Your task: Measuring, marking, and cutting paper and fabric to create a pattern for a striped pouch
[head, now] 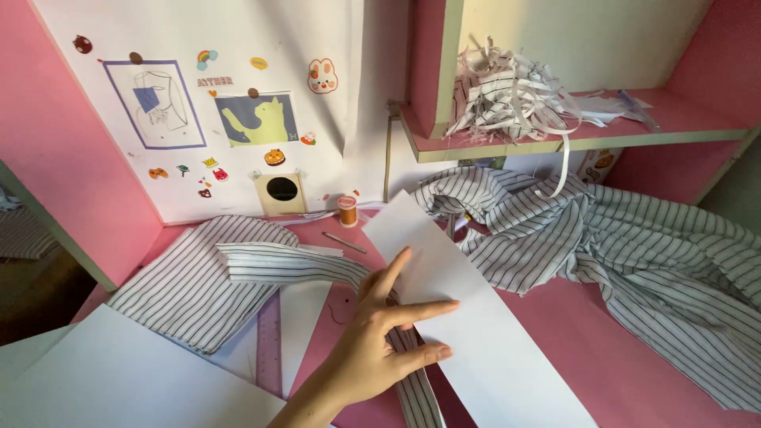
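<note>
My right hand (379,337) lies palm down on the pink desk, fingers spread. Its fingertips press the left edge of a white paper sheet (476,333) that slants from the desk's back to the front edge. Under the hand and the sheet runs a narrow striped fabric strip (293,265), which reappears below my fingers. That strip comes off a folded piece of blue-and-white striped cloth (190,289) to the left. The hand grips nothing. My left hand is out of sight.
A large crumpled striped garment (634,254) covers the desk's right side. An orange thread spool (347,211) and a pin (344,242) lie at the back. A pink ruler (269,341) and white sheets (127,380) lie front left. Paper strips (515,95) pile on the shelf.
</note>
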